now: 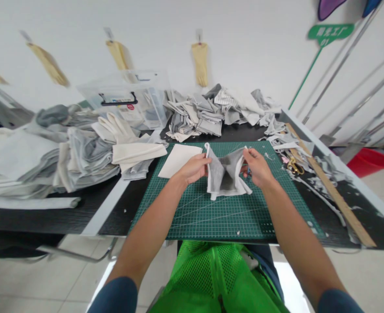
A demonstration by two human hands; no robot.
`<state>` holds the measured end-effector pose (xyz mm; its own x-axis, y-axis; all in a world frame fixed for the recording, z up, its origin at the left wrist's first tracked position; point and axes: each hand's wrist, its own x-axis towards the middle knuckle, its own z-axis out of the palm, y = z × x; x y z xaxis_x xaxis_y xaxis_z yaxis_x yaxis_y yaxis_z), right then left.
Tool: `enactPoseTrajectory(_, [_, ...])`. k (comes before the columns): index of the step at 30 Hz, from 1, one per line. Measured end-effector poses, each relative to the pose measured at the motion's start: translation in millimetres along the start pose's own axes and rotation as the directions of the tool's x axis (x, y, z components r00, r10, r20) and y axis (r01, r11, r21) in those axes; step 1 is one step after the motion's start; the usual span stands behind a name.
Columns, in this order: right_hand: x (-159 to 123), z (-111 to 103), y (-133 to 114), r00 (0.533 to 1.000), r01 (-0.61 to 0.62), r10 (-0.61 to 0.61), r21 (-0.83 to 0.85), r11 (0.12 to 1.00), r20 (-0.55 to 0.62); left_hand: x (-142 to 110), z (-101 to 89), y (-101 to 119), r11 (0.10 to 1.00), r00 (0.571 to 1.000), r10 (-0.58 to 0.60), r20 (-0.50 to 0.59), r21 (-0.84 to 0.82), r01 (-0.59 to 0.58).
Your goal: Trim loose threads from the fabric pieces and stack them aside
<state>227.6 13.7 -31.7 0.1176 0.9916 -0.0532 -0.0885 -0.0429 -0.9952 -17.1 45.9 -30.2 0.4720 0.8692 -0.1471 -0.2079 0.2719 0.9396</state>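
The left hand [195, 168] and right hand [258, 167] pinch the gray cloth [218, 171] apart, perhaps to open it.

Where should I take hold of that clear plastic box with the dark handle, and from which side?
Probably by the dark handle, coming from your side: it runs across the clear plastic box's near face, above the folded cream cloths.

We see grey cloth edged in white [216, 174] between our hands, a green mat [198, 217] with a pale grid beneath them, yellow gloves [200, 64] beyond them, and, right of our right hand [257, 167], a red basin [371, 162] and a green sign [330, 31] with white lettering.
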Motion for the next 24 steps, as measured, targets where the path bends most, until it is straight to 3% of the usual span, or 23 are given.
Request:
enactPoseTrajectory(6, [-19.8,34.6,1.9,0.976,0.050,-0.044,-0.023,0.998,0.211,-2.1,23.3,-18.9,0.980,0.993,0.070,0.094,0.178,-0.086])
enactPoseTrajectory(9, [-21.2,36.4,1.9,0.947,0.049,-0.032,-0.046,0.998,0.318,1.8,26.8,-26.4,0.951,0.985,0.171,-0.015,0.264,-0.161])
enactPoseTrajectory(11, [-17.0,32.8,3.3,0.968,0.037,-0.025,-0.045,0.998,0.248,5.9,26.1,-27.8,0.958,0.979,0.182,-0.091,0.242,-0.156])
enactPoseTrajectory(13, [-10.5,27.8,6.7,0.998,0.042,-0.038,-0.079,0.996,0.053,8.8,23.3,-25.4,0.976,0.979,0.154,-0.134,0.175,-0.129])
enactPoseTrajectory(15, [-4.7,23.9,11.5,0.993,0.031,-0.048,-0.154,0.988,-0.110,9.7,18.4,-20.0,0.986,0.972,0.139,-0.188,0.122,-0.117])
enactPoseTrajectory(16, [-2.8,23.2,14.2,0.991,0.000,-0.023,-0.174,0.985,-0.131,9.6,15.2,-16.5,0.987,0.965,0.140,-0.224,0.107,-0.118])
enactPoseTrajectory(18, [-1.1,26.3,19.5,0.995,-0.092,0.085,-0.151,0.984,-0.055,9.4,6.6,-9.1,0.988,0.944,0.146,-0.296,0.096,-0.122])
enactPoseTrajectory(21, [-0.7,44.3,26.1,0.953,-0.216,0.221,-0.049,0.975,0.205,11.2,-12.2,1.6,0.985,0.916,0.149,-0.372,0.134,-0.106])
enactPoseTrajectory(22, [0.1,53.6,27.8,0.942,-0.216,0.220,-0.046,0.975,0.252,12.4,-20.2,4.9,0.983,0.909,0.150,-0.388,0.156,-0.096])
enactPoseTrajectory(24, [4.1,75.7,30.4,0.962,-0.129,0.162,-0.155,0.979,0.220,14.9,-38.4,11.4,0.974,0.897,0.160,-0.413,0.211,-0.076])
